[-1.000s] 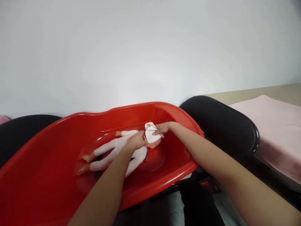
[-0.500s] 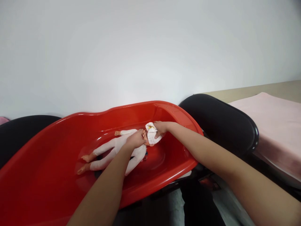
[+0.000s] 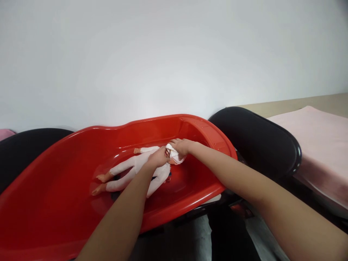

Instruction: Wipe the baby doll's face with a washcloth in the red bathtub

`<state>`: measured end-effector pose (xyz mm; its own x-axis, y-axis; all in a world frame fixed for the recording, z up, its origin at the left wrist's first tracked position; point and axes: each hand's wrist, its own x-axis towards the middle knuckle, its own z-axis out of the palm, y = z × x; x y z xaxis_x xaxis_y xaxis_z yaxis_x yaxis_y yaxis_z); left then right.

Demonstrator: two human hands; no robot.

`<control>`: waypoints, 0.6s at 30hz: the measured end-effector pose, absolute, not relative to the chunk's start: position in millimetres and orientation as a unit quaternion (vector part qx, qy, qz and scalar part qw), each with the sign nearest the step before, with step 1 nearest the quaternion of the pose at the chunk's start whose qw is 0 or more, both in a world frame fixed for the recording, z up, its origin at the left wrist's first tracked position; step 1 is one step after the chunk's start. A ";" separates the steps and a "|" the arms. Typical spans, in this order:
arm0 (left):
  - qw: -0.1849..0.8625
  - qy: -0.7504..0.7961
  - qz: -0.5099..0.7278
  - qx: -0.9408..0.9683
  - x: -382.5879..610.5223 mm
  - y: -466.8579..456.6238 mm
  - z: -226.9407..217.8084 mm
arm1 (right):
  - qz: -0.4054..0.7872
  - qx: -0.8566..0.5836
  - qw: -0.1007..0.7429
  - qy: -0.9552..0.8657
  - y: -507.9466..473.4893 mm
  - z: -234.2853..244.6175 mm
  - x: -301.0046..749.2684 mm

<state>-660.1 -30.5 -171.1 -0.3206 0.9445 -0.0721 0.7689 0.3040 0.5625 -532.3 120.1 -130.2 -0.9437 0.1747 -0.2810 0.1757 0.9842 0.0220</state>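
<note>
A baby doll in white clothing lies on its back inside a red plastic tub, feet to the left. My left hand is closed on the doll at its chest and neck. My right hand is closed on a small white cloth and presses it over the doll's head, which the cloth and hands mostly hide.
A glossy black basin sits right of the tub, and another black basin shows at the left behind it. A pink towel covers a surface at the far right. A plain white wall stands behind.
My right hand has drawn the white cloth leftward across the doll's head, bunching it toward my left hand. The left hand stays on the doll's chest.
</note>
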 end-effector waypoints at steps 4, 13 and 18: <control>0.212 0.778 0.239 0.540 -659.0 -31.5 -169.4 | 0.000 0.099 0.136 0.986 121.5 -130.7 -530.6; 0.204 0.778 0.247 0.540 -659.6 -35.1 -171.1 | -0.113 0.109 0.152 0.976 136.9 -127.7 -528.0; 0.204 0.779 0.254 0.535 -660.5 -39.2 -173.2 | -0.246 0.143 0.184 0.941 149.3 -126.0 -517.2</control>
